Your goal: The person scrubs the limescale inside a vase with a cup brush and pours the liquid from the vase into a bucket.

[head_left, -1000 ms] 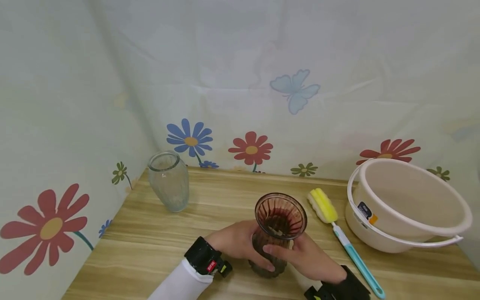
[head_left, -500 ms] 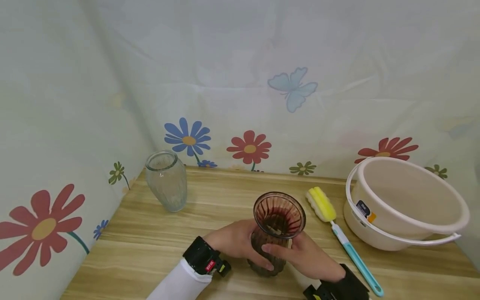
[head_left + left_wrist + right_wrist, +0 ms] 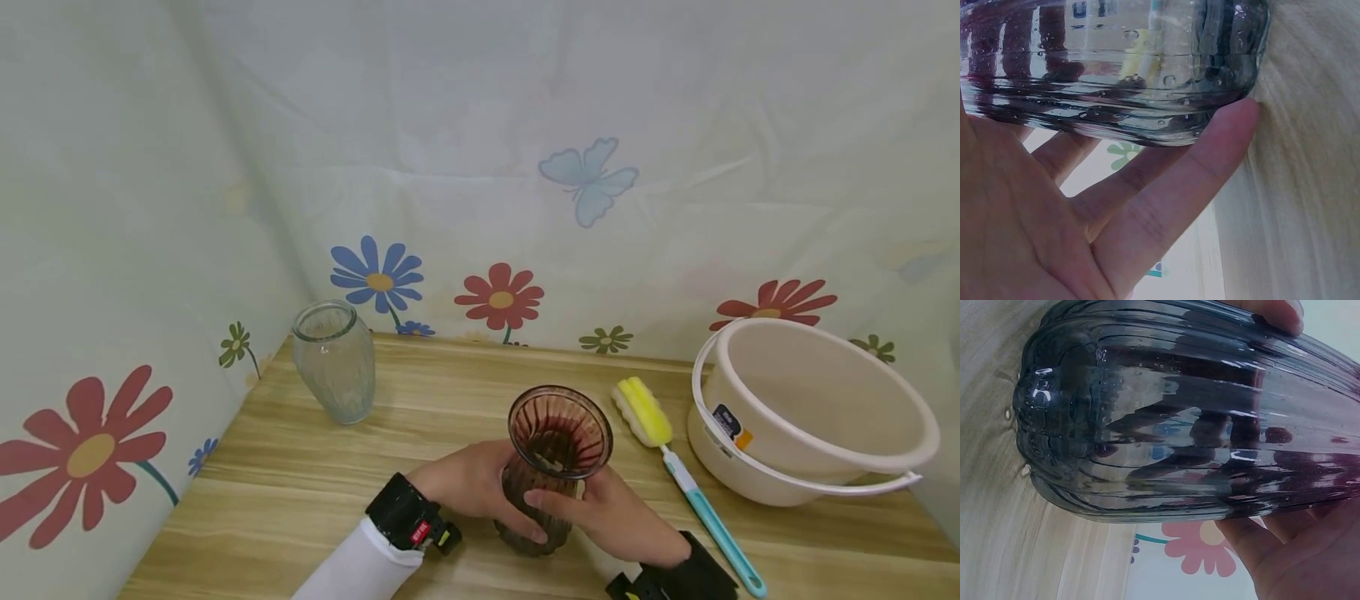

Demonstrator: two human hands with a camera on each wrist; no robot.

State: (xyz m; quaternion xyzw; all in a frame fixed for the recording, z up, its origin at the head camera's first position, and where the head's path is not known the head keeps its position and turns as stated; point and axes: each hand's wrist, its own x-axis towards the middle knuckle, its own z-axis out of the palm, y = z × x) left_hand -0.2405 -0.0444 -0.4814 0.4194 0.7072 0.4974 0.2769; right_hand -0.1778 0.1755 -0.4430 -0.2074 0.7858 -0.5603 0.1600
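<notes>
A ribbed glass vase (image 3: 558, 437), purplish red at its flared mouth and greyer toward the base, stands on the wooden table in the head view. My left hand (image 3: 476, 483) grips its body from the left, thumb across the near side. From the right, my right hand (image 3: 618, 512) holds it too, thumb on the front just below the flare. In the left wrist view, a finger (image 3: 1179, 194) reaches along the vase's side to its base. Fingers show on both sides of the vase (image 3: 1166, 425) in the right wrist view, where its scalloped base meets the table.
A clear glass vase (image 3: 337, 367) stands at the table's back left. To the right lies a bottle brush (image 3: 697, 483) with a yellow sponge head and a blue-white handle. Beside it is a pale pink bucket (image 3: 772, 450) with its handle lowered. A flower-printed curtain (image 3: 450, 150) borders the table.
</notes>
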